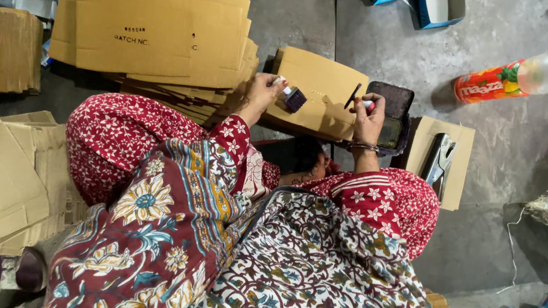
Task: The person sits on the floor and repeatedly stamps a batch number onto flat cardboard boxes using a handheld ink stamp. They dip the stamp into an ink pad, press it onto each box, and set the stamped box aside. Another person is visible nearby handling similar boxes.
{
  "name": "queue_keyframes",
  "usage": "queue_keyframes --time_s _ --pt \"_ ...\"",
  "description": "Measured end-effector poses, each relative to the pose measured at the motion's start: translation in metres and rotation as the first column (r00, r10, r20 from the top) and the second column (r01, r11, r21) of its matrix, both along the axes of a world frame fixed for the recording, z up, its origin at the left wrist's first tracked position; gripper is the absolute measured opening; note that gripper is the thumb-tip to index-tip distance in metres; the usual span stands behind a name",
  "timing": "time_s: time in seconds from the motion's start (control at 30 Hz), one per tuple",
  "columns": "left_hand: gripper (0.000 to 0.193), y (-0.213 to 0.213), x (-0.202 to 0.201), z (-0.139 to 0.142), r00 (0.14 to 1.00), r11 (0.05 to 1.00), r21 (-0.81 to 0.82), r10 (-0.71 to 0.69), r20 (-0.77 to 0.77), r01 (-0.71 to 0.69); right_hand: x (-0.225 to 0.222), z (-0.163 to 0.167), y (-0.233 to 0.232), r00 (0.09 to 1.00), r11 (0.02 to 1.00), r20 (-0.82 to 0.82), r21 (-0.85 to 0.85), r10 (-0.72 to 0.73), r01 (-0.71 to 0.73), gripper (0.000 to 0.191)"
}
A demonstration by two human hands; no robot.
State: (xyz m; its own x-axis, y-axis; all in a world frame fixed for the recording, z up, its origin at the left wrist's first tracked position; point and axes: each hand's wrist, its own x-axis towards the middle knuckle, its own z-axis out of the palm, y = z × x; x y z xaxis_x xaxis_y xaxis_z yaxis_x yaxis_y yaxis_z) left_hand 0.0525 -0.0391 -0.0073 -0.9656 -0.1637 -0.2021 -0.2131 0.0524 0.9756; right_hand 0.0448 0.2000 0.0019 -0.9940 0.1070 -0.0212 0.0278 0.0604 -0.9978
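The left hand (260, 93) fingers grasp a small stamp (293, 98), its dark block touching a flat brown carton (317, 83) on the floor. The right hand (369, 117) fingers clench a thin dark tool (353, 95) over the carton's right edge, beside a black pad (392, 99). A stack (157, 28) of flat cartons lies left. An orange-labelled bottle (527, 77) lies right.

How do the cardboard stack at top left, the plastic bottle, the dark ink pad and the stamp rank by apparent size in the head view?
1. Cardboard stack, by far the largest.
2. Plastic bottle.
3. Dark ink pad; partly hidden by the right hand, so its full size is unsure.
4. Stamp, held in the left hand.
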Motion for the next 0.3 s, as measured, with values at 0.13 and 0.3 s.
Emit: queue_keyframes --time_s 0.13,0.3 --pt "0.027 0.001 -0.002 -0.009 1.000 0.964 -0.265 -0.011 0.021 0.016 -0.001 -0.004 0.010 1.000 0.999 0.005 0.012 -0.031 0.031 0.020" --pt "0.039 -0.026 -0.001 -0.032 0.983 0.952 -0.274 0.093 -0.158 -0.134 -0.001 -0.008 -0.008 1.000 0.995 -0.005 -0.099 -0.013 0.012 0.021"
